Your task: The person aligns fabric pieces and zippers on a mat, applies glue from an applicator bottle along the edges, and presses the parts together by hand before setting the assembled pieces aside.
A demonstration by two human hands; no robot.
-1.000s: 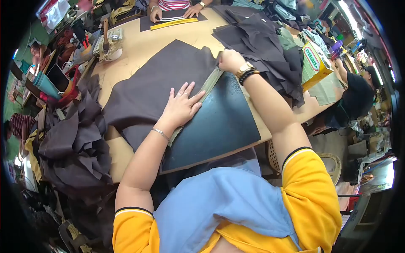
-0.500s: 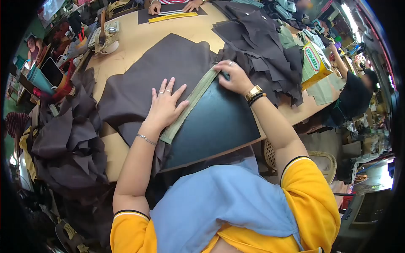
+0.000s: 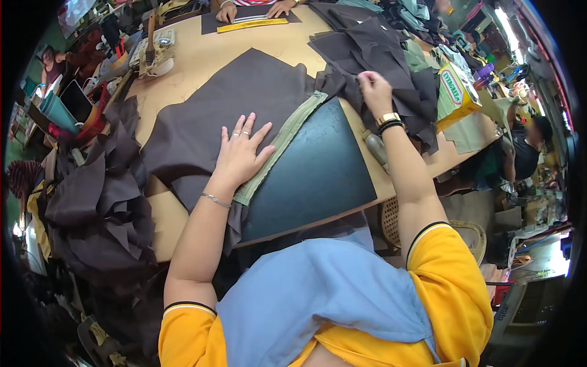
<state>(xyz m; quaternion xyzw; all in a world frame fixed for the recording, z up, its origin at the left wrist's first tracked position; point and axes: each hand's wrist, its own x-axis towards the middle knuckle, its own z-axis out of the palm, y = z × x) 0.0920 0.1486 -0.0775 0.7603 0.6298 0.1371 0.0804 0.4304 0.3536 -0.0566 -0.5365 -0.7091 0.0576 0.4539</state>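
Observation:
My left hand lies flat with fingers spread on a large dark brown fabric piece. Its thumb is beside a folded green strip that runs slantwise along the fabric's edge. Under the strip's right side shows a smooth black board. Over the pile of dark brown cut pieces, my right hand is raised with its fingers curled together, slightly blurred. Whether it pinches anything is hidden.
A grey cylindrical object lies by my right forearm. At the right stands a yellow-green Evergreen box. Crumpled dark fabric hangs at the left. Across the table, another person's hands are at a yellow ruler.
My right hand has let go of the green strip's upper end and moved right, over the dark fabric pile. The grey cylindrical object has come into view. My left hand stays in place.

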